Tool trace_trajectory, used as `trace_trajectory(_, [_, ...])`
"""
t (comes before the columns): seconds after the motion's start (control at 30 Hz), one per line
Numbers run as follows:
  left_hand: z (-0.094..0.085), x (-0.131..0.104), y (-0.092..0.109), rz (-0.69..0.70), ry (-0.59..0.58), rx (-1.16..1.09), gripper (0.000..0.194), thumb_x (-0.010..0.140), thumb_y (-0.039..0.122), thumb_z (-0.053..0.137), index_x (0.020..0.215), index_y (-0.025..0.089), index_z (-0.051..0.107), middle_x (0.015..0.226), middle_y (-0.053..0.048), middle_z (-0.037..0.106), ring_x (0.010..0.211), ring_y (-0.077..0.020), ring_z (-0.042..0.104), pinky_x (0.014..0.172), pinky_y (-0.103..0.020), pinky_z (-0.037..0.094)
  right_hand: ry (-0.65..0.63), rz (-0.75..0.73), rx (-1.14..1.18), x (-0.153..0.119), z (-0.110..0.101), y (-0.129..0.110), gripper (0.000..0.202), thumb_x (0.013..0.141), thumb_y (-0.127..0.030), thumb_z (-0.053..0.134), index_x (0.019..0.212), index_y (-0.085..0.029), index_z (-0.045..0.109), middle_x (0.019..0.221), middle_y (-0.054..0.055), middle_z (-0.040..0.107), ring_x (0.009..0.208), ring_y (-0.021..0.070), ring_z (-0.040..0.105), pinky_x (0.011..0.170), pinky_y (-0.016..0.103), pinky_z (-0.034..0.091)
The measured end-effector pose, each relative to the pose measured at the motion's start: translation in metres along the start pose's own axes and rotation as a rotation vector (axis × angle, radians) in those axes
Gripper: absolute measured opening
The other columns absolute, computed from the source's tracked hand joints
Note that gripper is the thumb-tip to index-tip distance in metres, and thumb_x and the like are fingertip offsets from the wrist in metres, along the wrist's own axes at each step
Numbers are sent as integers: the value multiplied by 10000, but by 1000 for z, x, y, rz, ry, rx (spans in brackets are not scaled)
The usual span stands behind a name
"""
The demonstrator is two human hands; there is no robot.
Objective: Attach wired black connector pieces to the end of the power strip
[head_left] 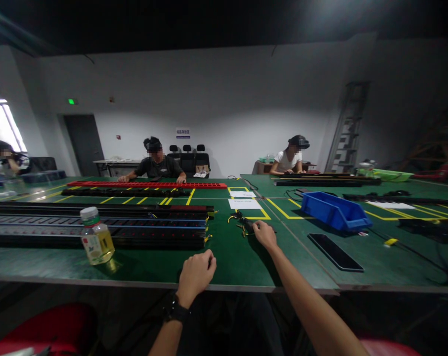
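My right hand (pixel 264 235) reaches out over the green table, its fingers closed at a small cluster of black parts with yellow ends (pixel 243 226). Its fingertips are hidden behind the hand, so which piece they grip cannot be made out. Close to the table's front edge rests my left hand (pixel 197 273), with the fingers curled in and nothing showing between them. A dark watch is on that wrist. Left of the cluster lie long black rails (pixel 164 236) with rows of red dots, a blue strip along them and yellow bits at their right ends.
A bottle of yellow drink (pixel 97 237) stands before the rails. On the right are a blue bin (pixel 333 210), a phone (pixel 335 252) and a black cable. White papers (pixel 244 203) lie within yellow tape lines. Across the table, one person touches a red rail (pixel 146 185); another sits right.
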State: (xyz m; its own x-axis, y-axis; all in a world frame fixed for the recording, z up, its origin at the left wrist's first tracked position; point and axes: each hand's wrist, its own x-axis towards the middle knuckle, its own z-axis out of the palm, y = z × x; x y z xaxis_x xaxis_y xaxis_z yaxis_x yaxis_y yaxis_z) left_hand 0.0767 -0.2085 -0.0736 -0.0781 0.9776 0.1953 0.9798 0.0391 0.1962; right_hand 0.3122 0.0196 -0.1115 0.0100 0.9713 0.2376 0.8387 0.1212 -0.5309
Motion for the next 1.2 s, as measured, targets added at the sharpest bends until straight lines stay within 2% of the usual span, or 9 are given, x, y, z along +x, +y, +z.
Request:
trace_trajectory(0.3, [2, -2, 0, -8, 15, 3, 223, 1036, 344, 426, 976, 251, 620, 911, -37, 762, 878, -212, 739, 720, -273, 449, 2, -22, -13, 2, 4, 5, 354, 990, -349, 429, 1109, -278, 754, 1077, 90, 768, 982, 268, 712, 735, 313, 480])
trace_trajectory(0.77, [12, 0, -5, 5, 49, 13, 228, 1030, 359, 416, 962, 263, 610, 905, -30, 766, 855, -220, 739, 728, -282, 466, 1, -37, -5, 9, 14, 14, 348, 969, -359, 459, 1120, -262, 757, 1053, 94, 766, 985, 264, 705, 750, 294, 462])
trace_trajectory(1.2, [9, -1, -3, 2, 34, 3, 241, 1034, 351, 408, 976, 251, 619, 906, -42, 760, 874, -219, 737, 726, -285, 458, -8, -30, -38, 9, 14, 14, 357, 964, -370, 443, 1149, -282, 735, 1043, 89, 769, 975, 272, 712, 755, 310, 478])
